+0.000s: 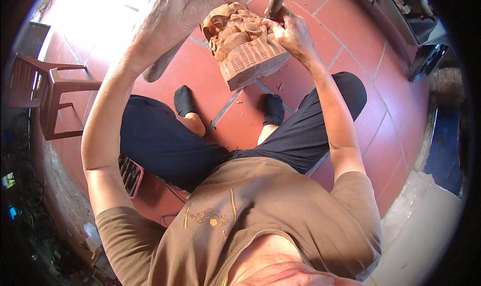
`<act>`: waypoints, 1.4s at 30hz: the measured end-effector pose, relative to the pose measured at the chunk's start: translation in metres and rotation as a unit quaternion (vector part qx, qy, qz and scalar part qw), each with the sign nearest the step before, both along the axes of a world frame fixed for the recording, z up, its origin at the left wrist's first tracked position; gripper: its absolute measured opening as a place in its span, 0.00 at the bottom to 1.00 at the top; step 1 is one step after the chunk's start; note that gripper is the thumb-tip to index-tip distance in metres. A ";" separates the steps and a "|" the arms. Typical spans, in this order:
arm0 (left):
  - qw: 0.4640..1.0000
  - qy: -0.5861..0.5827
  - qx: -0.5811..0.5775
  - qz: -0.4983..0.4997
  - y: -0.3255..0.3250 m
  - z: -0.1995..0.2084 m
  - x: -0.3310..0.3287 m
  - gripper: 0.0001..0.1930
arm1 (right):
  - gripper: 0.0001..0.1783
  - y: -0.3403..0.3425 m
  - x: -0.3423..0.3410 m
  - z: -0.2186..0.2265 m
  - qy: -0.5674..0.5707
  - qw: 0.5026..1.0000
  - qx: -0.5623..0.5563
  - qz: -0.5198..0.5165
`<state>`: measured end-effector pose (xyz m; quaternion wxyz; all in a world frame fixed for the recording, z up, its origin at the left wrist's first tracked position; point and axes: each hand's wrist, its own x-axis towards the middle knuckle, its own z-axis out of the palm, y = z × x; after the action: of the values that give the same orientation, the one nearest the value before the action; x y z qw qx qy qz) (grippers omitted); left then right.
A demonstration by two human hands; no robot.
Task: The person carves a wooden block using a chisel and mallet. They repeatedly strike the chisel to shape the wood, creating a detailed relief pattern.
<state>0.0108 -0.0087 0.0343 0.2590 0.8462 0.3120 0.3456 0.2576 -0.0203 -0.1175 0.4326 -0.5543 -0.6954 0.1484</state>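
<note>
A carved reddish-brown wood block [250,50] stands on the tiled floor ahead of my feet, with rounded relief on top and a flat, grooved near side. My right hand [295,35] is closed round a tool with a worn wooden handle [276,1], probably a chisel, at the block's right edge; its working end is hidden. Up at the left, close to the camera, my left hand [175,18] is closed on a dark wooden club-like mallet [164,64]. The mallet's thick end slants down below the wrist, and the fingers are partly cut off by the upper edge.
Wood chips [239,102] lie on the red floor tiles [230,128] between my feet. A brown plastic chair [70,85] stands at the left. Beside my left thigh sits a red basket [141,178] with several slender tools. Dark equipment [426,60] is at the far right.
</note>
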 end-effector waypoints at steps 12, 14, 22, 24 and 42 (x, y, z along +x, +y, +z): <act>0.985 0.155 -0.071 0.008 -0.003 0.000 -0.010 0.30 | 0.14 -0.002 0.025 -0.013 0.075 0.994 -0.081 -0.019; 0.990 0.141 -0.014 0.003 0.000 -0.003 -0.015 0.30 | 0.14 -0.002 0.024 -0.013 0.064 0.995 -0.070 -0.027; 0.991 0.134 -0.006 0.001 0.001 -0.003 -0.014 0.31 | 0.13 0.004 0.016 -0.012 0.056 0.997 -0.051 -0.010; 0.991 0.125 -0.052 0.003 -0.004 0.003 -0.012 0.30 | 0.13 0.005 0.018 -0.015 0.068 0.997 -0.046 -0.007; 0.987 0.123 -0.106 0.000 -0.010 0.009 -0.001 0.26 | 0.12 -0.001 0.009 -0.004 -0.011 0.999 -0.041 -0.034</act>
<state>0.0095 -0.0189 0.0431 0.3070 0.8500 0.3763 0.2038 0.2671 -0.0211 -0.1216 0.4065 -0.5961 -0.6747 0.1555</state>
